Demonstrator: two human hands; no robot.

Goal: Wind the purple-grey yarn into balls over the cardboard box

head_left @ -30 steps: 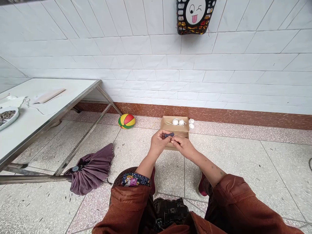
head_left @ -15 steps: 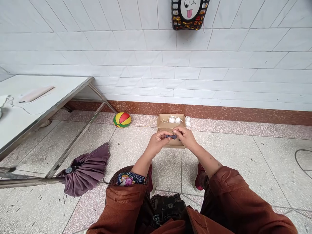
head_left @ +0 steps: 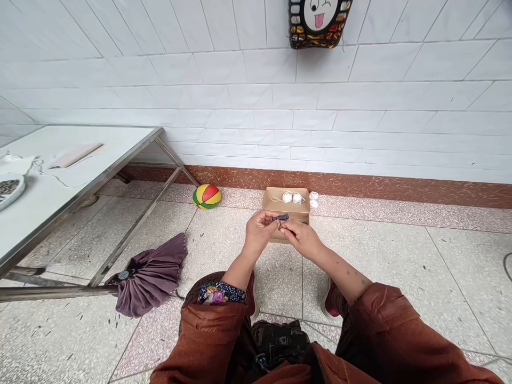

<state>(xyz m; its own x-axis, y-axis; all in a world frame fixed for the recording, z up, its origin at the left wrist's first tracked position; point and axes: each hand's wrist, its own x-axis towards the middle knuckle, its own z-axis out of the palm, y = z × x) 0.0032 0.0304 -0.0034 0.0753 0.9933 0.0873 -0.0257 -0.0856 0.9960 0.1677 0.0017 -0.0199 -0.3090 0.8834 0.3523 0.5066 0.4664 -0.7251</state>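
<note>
My left hand (head_left: 258, 229) is closed, holding a small dark blue-purple bundle (head_left: 281, 217), narrow and seemingly wound with thread, between thumb and fingers. Just below it, my right hand (head_left: 301, 234) pinches what looks like a thin dark thread running from the bundle; the fingertips partly hide it. Both hands are above an open cardboard box (head_left: 286, 208) on the floor. Toward the back of the box lie two white balls of string (head_left: 292, 197), with loose ends trailing. More white balls (head_left: 314, 200) rest just outside its right side.
A metal-framed table (head_left: 116, 160) stands on the left, carrying a pale flat case (head_left: 76, 155) and a plate (head_left: 12, 189). Beneath its edge lies a folded purple umbrella (head_left: 154, 280). A colourful ball (head_left: 207, 197) sits by the tiled wall; a black basket (head_left: 319, 40) hangs above.
My right hand has moved from above the bundle's right end to below it. The bundle now tilts slightly up to the right in my left hand. The whole view has shifted a little.
</note>
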